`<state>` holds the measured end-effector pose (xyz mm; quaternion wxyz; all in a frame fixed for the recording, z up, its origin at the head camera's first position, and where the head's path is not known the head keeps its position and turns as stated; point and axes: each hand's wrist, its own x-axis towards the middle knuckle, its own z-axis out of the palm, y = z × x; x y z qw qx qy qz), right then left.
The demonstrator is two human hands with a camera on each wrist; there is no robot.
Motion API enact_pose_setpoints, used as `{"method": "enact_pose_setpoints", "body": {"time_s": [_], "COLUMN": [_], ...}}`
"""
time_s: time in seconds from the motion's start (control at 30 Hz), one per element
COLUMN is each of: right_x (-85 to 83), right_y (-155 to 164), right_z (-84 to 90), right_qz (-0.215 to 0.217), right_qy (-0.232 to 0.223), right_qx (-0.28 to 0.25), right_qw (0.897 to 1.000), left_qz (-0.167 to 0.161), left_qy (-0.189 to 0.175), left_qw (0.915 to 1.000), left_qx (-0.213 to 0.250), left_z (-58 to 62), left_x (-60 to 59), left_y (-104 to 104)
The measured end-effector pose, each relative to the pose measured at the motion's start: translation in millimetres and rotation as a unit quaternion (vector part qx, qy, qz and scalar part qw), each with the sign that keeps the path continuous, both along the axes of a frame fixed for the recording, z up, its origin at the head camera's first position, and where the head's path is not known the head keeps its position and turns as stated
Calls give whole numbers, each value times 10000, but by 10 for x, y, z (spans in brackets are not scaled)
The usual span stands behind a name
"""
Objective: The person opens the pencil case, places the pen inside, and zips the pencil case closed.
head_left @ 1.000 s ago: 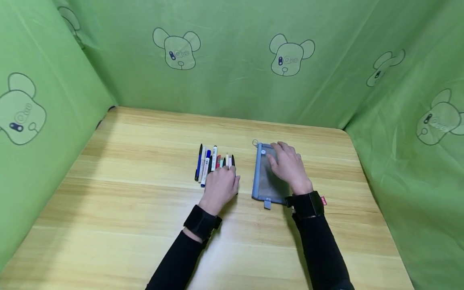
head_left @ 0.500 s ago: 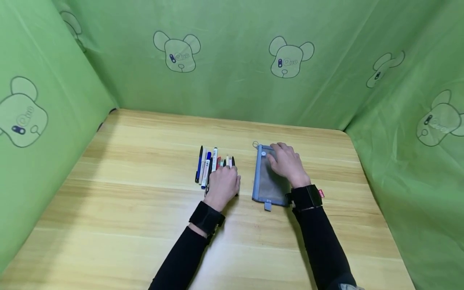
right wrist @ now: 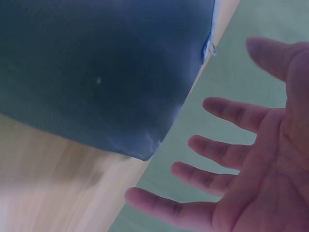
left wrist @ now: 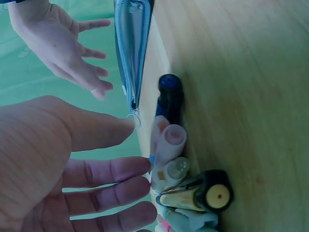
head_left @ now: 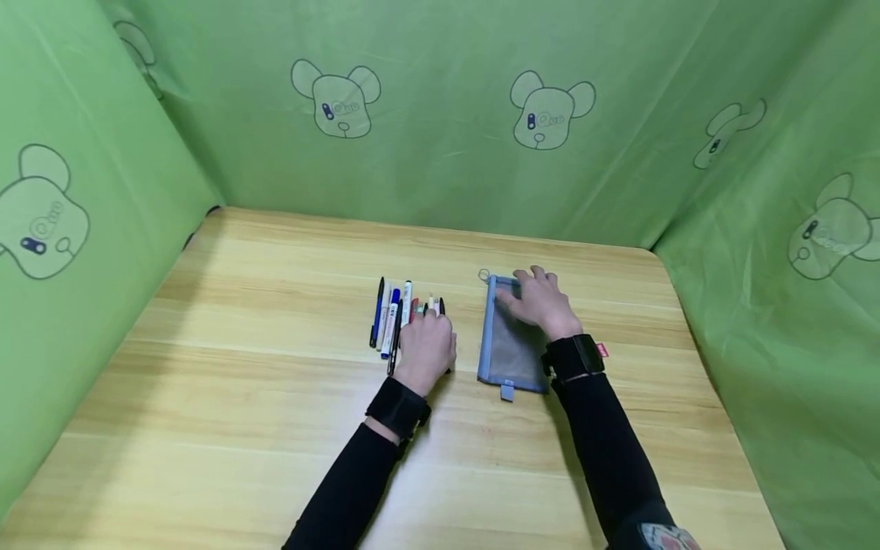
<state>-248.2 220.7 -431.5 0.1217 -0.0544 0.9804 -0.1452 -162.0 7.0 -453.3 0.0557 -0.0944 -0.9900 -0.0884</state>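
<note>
In the head view a row of pens and markers lies side by side mid-table, among them a blue pen (head_left: 377,313), a white marker with a blue cap (head_left: 389,328) and a black pen (head_left: 395,344). My left hand (head_left: 426,347) is over the row's right part and hides it. The left wrist view shows its fingers fairly straight beside the pen ends, one fingertip (left wrist: 142,165) at a pale pen (left wrist: 171,140); contact is unclear. A blue-grey mesh pouch (head_left: 512,355) lies flat to the right. Above its far end, my right hand (head_left: 543,304) has spread fingers and grips nothing.
A small ring (head_left: 484,274) hangs from the pouch's far left corner, and a fabric tab (head_left: 507,393) sticks out at its near end. Pouch zipper (left wrist: 131,53) edges look apart. Green cloth (head_left: 440,168) encloses the wooden table (head_left: 241,397) at the back and sides.
My left hand has shifted slightly right, uncovering more of the black pen. My right hand has moved a little forward and left over the pouch. Pens and pouch look unmoved.
</note>
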Motion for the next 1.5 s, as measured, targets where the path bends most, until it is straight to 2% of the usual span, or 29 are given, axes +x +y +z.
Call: {"method": "enact_pose_setpoints", "body": {"time_s": [0.13, 0.4, 0.93, 1.1, 1.2, 1.5], "right_x": [-35, -58, -30, -21, -18, -5], "right_y": [-17, -77, -207, -227, -228, -190], "right_z": [-12, -73, -149, -145, -140, -159], "right_qz": [-47, -49, -227, -299, -297, -172], "right_qy": [-108, -169, 95, 243, 206, 145], "right_qx": [33, 278, 746, 704, 573, 629], "right_qw": [9999, 9995, 9969, 9968, 9977, 9978], "left_qz": [58, 30, -5, -15, -57, -144], "left_qy": [41, -308, -512, -614, -609, -479], "left_qw": [10000, 9995, 9986, 9979, 9980, 9987], "left_qx": [-2, -23, -100, -184, -175, -124], "left_z": [-20, -53, -63, -63, -68, -86], "left_x": [-17, -9, -17, -30, -31, -13], "left_y": [23, 73, 152, 171, 180, 208]}}
